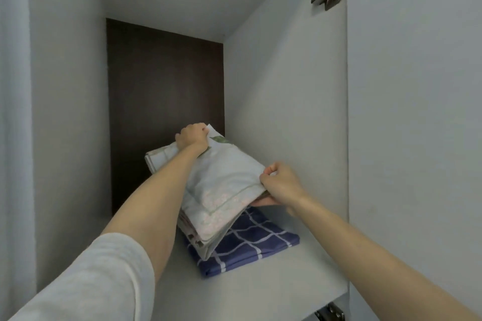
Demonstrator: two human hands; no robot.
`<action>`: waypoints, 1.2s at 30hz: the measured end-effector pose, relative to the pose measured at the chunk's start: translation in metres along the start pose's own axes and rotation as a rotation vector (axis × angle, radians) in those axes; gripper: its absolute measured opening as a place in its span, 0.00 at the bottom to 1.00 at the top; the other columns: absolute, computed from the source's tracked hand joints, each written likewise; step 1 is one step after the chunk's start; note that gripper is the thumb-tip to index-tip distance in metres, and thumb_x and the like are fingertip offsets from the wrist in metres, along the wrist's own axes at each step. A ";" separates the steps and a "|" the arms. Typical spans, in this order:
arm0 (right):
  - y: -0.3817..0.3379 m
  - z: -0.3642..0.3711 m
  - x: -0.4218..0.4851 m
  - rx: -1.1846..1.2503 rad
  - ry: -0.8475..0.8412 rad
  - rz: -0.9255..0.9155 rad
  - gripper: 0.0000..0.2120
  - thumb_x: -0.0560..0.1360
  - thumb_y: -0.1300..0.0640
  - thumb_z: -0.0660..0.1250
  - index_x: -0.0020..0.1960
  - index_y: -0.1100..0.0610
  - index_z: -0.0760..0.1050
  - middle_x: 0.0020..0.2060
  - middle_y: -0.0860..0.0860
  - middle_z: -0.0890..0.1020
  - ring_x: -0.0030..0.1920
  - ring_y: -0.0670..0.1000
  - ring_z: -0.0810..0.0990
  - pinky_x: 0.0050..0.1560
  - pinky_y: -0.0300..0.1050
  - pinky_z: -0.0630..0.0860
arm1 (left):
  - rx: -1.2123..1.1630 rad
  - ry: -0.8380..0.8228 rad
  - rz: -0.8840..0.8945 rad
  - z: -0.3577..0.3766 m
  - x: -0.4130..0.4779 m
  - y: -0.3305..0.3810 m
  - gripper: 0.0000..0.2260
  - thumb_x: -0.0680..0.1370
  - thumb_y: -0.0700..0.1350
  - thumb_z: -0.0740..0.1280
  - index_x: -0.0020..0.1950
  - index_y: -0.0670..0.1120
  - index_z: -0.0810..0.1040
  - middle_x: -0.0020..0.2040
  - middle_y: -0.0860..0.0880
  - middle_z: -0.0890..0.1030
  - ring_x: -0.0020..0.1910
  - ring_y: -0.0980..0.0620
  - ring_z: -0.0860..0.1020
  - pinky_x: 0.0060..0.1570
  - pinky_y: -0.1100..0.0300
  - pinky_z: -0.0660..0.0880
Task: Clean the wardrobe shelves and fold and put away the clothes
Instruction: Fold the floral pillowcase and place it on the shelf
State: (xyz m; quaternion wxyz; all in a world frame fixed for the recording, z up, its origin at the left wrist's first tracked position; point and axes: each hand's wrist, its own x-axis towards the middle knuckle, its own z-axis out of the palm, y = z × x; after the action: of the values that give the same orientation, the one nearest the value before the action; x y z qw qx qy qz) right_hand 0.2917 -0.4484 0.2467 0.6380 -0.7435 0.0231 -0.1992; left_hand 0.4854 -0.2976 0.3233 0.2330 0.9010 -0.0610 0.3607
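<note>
Our grey sleeve [86, 276] leads to our left hand [193, 138], gripping the pale folded cloth [221, 185] at its far edge. Our right hand [279, 185] pinches its right corner. It lies tilted on the blue checked cloth [250, 242] on the shelf [260, 294].

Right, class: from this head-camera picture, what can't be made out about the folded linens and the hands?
All in the head view:
- The far part of the blue checked cloth is hidden under the pale floral bundle.
- The left hand has its fingertips out of sight behind the bundle's far edge.
- The right hand has its lower fingers mostly covered by the bundle.
- The lower hinge is cut off by the bottom edge.
</note>
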 end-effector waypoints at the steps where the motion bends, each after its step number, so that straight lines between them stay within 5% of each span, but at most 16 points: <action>1: 0.007 0.000 0.006 -0.036 -0.007 0.024 0.05 0.78 0.65 0.61 0.45 0.58 0.68 0.49 0.57 0.75 0.41 0.57 0.82 0.27 0.45 0.81 | -0.013 -0.047 0.004 0.014 0.003 -0.006 0.14 0.84 0.49 0.54 0.56 0.49 0.79 0.57 0.44 0.79 0.58 0.43 0.75 0.56 0.52 0.68; 6: 0.045 -0.005 0.025 -0.502 -0.038 0.024 0.04 0.77 0.65 0.57 0.46 0.62 0.71 0.42 0.59 0.79 0.35 0.62 0.84 0.36 0.55 0.83 | -0.138 -0.318 -0.024 0.090 -0.001 -0.037 0.13 0.83 0.49 0.55 0.57 0.50 0.79 0.58 0.44 0.79 0.55 0.42 0.76 0.54 0.53 0.73; 9: 0.056 -0.006 0.032 -0.810 -0.070 -0.035 0.07 0.75 0.64 0.58 0.51 0.62 0.72 0.44 0.61 0.80 0.34 0.62 0.84 0.33 0.52 0.80 | -0.154 -0.389 0.025 0.113 -0.009 -0.035 0.13 0.83 0.50 0.56 0.61 0.51 0.78 0.61 0.45 0.79 0.59 0.42 0.75 0.54 0.55 0.70; 14: 0.071 -0.008 0.033 -1.167 -0.075 -0.074 0.12 0.72 0.57 0.67 0.55 0.59 0.75 0.53 0.57 0.78 0.52 0.57 0.79 0.44 0.42 0.73 | -0.192 -0.507 0.067 0.144 -0.027 -0.034 0.15 0.83 0.47 0.55 0.67 0.50 0.75 0.67 0.47 0.75 0.64 0.45 0.73 0.63 0.53 0.70; 19: 0.069 -0.008 0.025 -1.307 -0.102 -0.052 0.16 0.72 0.55 0.68 0.58 0.57 0.75 0.56 0.55 0.78 0.55 0.56 0.79 0.47 0.42 0.73 | -0.161 -0.607 0.131 0.136 -0.033 -0.033 0.15 0.82 0.44 0.57 0.67 0.48 0.75 0.69 0.47 0.73 0.67 0.47 0.71 0.67 0.55 0.68; 22: 0.056 -0.005 0.020 -1.493 -0.062 -0.234 0.16 0.73 0.57 0.66 0.61 0.55 0.75 0.58 0.54 0.77 0.59 0.56 0.77 0.51 0.45 0.74 | -0.002 -0.716 0.211 0.126 -0.044 -0.027 0.16 0.82 0.47 0.56 0.68 0.49 0.74 0.70 0.49 0.72 0.68 0.47 0.70 0.68 0.55 0.67; 25: 0.059 0.005 0.023 -1.331 -0.140 -0.408 0.18 0.76 0.55 0.65 0.66 0.51 0.75 0.64 0.54 0.73 0.65 0.55 0.71 0.61 0.48 0.72 | 0.265 -0.875 0.223 0.124 -0.058 -0.022 0.21 0.82 0.56 0.52 0.75 0.54 0.65 0.76 0.49 0.62 0.74 0.44 0.61 0.74 0.45 0.56; 29: 0.086 0.023 0.027 -1.156 -0.522 -0.140 0.26 0.81 0.38 0.50 0.77 0.39 0.52 0.78 0.52 0.55 0.77 0.59 0.52 0.76 0.55 0.49 | 0.366 -0.824 0.175 0.121 -0.078 -0.032 0.23 0.82 0.61 0.44 0.77 0.61 0.56 0.78 0.53 0.57 0.77 0.44 0.54 0.69 0.30 0.38; 31: 0.096 0.025 0.028 -1.201 -0.604 -0.041 0.27 0.79 0.32 0.43 0.76 0.33 0.43 0.79 0.48 0.46 0.78 0.61 0.42 0.75 0.61 0.39 | 0.356 -0.791 0.145 0.121 -0.080 -0.048 0.25 0.80 0.65 0.41 0.77 0.63 0.54 0.78 0.55 0.56 0.77 0.46 0.53 0.68 0.30 0.37; 36: 0.103 0.025 0.028 -1.213 -0.598 -0.050 0.29 0.72 0.24 0.43 0.72 0.25 0.43 0.79 0.43 0.43 0.77 0.60 0.38 0.72 0.67 0.35 | 0.119 -0.798 0.034 0.131 -0.085 -0.105 0.40 0.66 0.80 0.39 0.76 0.67 0.51 0.78 0.53 0.58 0.76 0.46 0.57 0.74 0.42 0.49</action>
State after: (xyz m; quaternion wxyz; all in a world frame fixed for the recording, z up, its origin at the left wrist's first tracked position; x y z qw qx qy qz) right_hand 0.3487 -0.4519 0.1529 0.0820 -0.9934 -0.0640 0.0487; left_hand 0.5339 -0.2701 0.1438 0.1324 0.9811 -0.1405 -0.0108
